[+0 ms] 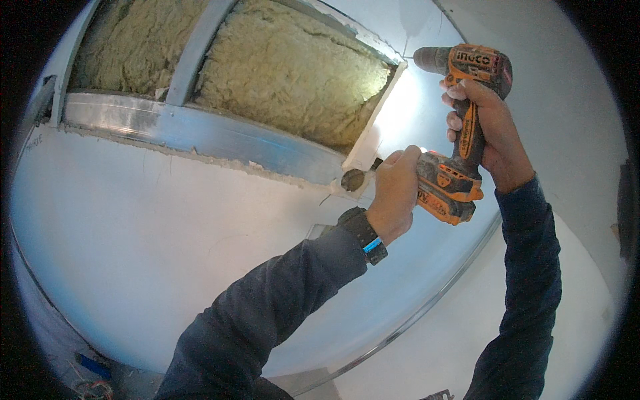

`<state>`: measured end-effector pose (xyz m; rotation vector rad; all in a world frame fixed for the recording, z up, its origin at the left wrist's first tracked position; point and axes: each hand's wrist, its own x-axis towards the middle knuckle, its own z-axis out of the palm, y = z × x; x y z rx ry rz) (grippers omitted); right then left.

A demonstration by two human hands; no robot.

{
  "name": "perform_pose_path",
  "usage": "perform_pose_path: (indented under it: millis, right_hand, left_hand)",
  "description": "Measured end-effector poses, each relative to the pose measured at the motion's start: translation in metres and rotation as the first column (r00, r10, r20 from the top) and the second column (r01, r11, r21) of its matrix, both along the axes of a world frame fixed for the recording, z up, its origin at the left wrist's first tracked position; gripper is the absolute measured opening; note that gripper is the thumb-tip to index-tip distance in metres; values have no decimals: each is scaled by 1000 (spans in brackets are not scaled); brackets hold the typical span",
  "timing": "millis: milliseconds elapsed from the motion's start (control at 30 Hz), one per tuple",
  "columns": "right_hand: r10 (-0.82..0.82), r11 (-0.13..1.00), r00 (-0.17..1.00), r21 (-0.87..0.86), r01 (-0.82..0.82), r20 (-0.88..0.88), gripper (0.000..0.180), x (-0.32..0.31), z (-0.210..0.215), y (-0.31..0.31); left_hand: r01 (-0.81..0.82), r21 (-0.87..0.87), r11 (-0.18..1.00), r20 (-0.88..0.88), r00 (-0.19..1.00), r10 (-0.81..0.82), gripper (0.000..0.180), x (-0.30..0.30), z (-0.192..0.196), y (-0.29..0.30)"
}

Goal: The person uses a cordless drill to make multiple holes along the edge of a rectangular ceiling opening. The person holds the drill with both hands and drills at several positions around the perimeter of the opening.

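My right hand (490,123) is wrapped round the grip of an orange and black cordless drill (470,137), fingers close to its trigger. The drill is raised high, its chuck (432,60) facing left. A thin bit reaches the upper corner of a white strip (377,123) at the right edge of a wall opening. My left hand (395,193), with a dark watch at the wrist, is closed right beside the drill's battery (445,200). Its fingers are mostly hidden, so what they hold cannot be made out. A round dark hole or knob (353,180) shows left of it.
Yellowish insulation (287,73) fills the opening between metal studs (197,53) above a shiny metal track (220,137). White wall panel (167,220) with a ragged cut edge lies below. A blue object (93,365) and wires (92,390) are at the lower left.
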<state>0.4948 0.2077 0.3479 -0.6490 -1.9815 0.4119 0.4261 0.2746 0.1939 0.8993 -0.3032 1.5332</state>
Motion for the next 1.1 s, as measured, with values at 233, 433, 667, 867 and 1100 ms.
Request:
perform_pose_path:
  millis: [233, 433, 667, 867, 1100]
  right_hand:
    - [-14, 1000, 1000, -12, 14, -18, 44, -2, -1, 2]
    - [-21, 1000, 999, -17, 21, -40, 47, -6, -5, 3]
    - [-52, 999, 998, -5, 52, -43, 46, 1, -5, 1]
    - [-77, 997, 995, -9, 76, -57, 46, -1, -5, -1]
    - [-92, 996, 993, 10, 93, -75, 42, -9, -13, -13]
  left_hand:
    - [43, -2, 999, 67, 997, -42, 28, -3, 3, -5]
    - [34, -14, 999, 60, 998, -33, 26, -4, 1, 4]
    - [28, 47, 999, 58, 998, -31, 23, -2, 3, 5]
    - [52, 53, 997, 57, 997, -55, 24, -3, 1, 1]
    - [63, 33, 997, 12, 998, -63, 25, -9, -6, -5]
